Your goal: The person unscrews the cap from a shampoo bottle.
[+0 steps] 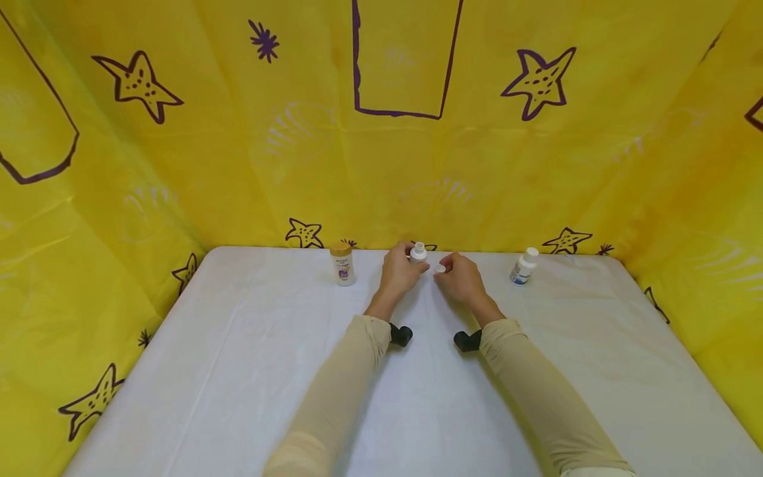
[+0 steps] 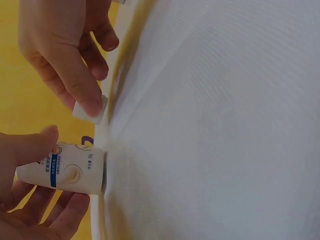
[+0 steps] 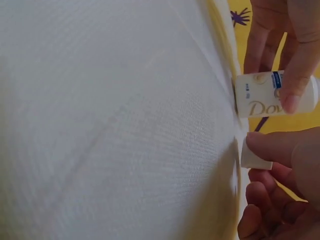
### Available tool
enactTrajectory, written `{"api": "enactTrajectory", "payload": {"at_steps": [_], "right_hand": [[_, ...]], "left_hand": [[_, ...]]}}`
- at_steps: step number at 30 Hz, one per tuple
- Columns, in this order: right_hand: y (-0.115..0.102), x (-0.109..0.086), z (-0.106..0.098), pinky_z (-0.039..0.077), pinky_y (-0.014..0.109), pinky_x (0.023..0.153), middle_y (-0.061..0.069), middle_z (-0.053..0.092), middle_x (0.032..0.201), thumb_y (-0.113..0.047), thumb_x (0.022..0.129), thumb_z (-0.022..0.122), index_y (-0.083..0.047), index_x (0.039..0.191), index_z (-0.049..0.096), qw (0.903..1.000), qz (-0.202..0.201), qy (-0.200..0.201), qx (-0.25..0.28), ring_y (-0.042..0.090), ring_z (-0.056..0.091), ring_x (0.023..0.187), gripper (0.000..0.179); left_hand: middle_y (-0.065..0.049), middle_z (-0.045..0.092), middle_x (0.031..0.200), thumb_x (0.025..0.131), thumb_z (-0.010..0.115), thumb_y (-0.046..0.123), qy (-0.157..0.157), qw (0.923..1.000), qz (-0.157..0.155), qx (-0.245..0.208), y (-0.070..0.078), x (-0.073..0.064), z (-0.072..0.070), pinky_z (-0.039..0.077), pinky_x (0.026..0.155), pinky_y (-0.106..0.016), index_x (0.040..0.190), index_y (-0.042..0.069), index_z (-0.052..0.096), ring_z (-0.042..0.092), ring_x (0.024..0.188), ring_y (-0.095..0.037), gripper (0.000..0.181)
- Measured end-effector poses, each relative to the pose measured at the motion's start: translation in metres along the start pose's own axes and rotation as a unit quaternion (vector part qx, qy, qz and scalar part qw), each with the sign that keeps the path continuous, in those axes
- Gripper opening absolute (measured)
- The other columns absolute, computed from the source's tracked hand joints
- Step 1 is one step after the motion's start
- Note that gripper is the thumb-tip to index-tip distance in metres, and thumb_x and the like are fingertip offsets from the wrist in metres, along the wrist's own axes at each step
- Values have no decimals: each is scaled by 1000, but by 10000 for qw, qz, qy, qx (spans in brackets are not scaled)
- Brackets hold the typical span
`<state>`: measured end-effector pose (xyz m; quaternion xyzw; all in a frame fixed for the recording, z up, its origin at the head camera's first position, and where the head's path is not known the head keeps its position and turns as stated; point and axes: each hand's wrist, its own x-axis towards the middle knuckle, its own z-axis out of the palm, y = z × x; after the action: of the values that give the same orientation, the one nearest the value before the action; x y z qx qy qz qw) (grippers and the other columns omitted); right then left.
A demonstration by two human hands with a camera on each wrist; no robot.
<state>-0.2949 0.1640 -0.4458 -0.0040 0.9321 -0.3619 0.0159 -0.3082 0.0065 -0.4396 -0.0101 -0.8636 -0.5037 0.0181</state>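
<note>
Near the back edge of the table, my left hand [image 1: 401, 270] grips a small white bottle [image 1: 419, 254] whose neck is bare. In the left wrist view the bottle [image 2: 75, 167] bears a blue label stripe and a cream swirl, and its base is at the tabletop. My right hand [image 1: 461, 281] pinches a white cap [image 1: 440, 269] just right of the bottle, apart from it. Thumb and fingers hold the cap [image 3: 255, 155] by its sides in the right wrist view, close to the cloth.
Left of the hands stands a white bottle with a gold cap [image 1: 342, 264]. To the right is a white bottle with a blue label [image 1: 524, 267], its cap on. A white cloth covers the table [image 1: 238, 371]; a yellow patterned curtain [image 1: 381, 165] hangs behind and at both sides.
</note>
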Motion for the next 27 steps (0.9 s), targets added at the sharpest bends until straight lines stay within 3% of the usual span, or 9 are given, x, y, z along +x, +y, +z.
{"api": "enactTrajectory", "payload": {"at_steps": [12,22,27], "right_hand": [[1,-1,2,51,42,90,19,65,108,-16,95,68,4,123,62,9994,-118,-166,-284,31,58,97,35],[5,-3,-3,50,45,97,19,63,116,-25,94,74,2,129,60,9992,-22,-362,-154,32,56,104,47],[6,-6,-10,49,48,101,21,63,120,-31,93,74,3,131,58,9987,-230,-354,-292,35,57,109,54]], "left_hand": [[-13,65,133,87,82,13,-136,9999,-7,60,-4,0,0,53,106,-42,134,5,58,63,121,-27,54],[-12,64,131,85,84,15,-128,9993,49,339,-5,-4,-2,50,108,-44,134,5,58,62,121,-28,56],[-13,57,136,86,83,21,-279,9964,141,786,-3,-9,-13,47,112,-44,141,6,50,56,125,-30,66]]}}
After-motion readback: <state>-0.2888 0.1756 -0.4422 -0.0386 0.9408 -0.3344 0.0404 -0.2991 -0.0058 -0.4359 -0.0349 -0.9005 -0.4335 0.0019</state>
